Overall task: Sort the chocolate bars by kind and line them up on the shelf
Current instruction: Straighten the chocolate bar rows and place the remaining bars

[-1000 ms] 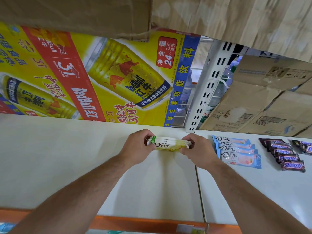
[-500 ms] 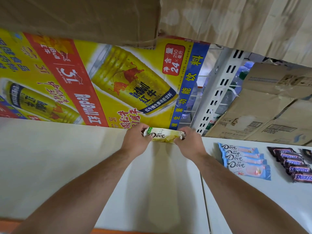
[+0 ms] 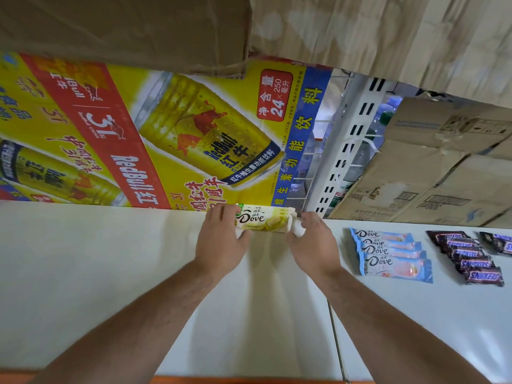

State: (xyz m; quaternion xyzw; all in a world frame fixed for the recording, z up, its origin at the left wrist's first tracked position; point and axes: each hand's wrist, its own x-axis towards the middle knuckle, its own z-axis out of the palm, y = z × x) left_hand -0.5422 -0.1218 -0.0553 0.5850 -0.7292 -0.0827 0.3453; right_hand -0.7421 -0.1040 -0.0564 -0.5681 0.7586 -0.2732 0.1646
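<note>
Both hands reached to the back of the white shelf [image 3: 110,273], meeting a little above the centre of the view. Between them lay a yellow-and-white Dove bar [image 3: 263,220], lengthwise from 9 to 3 o'clock, logo facing up, right at the foot of the Red Bull carton [image 3: 138,134] that filled the view from 9 to 12 o'clock. Whether the bar touched the carton, or had more bars under it, could not be told. The left hand [image 3: 221,241] gripped the bar's 9 o'clock end, fingers curled over the top edge and thumb tucked along the near edge. The right hand [image 3: 313,242] pinched the crimped wrapper at the 3 o'clock end with curled fingertips. At 3 o'clock of the right hand, apart from it, a row of blue-and-pink Dove bars [image 3: 393,254] lay overlapping one another, running from the back towards the front. Further towards 3 o'clock lay an overlapping row of Snickers bars [image 3: 471,259], with more Snickers [image 3: 498,242] at the view's right edge. Behind these rows, at 2 o'clock, stood brown cardboard boxes [image 3: 443,176] beside a white slotted upright [image 3: 349,151]. A seam [image 3: 336,342] between shelf panels ran under the right forearm, and an orange shelf edge [image 3: 249,380] showed at 6 o'clock.
</note>
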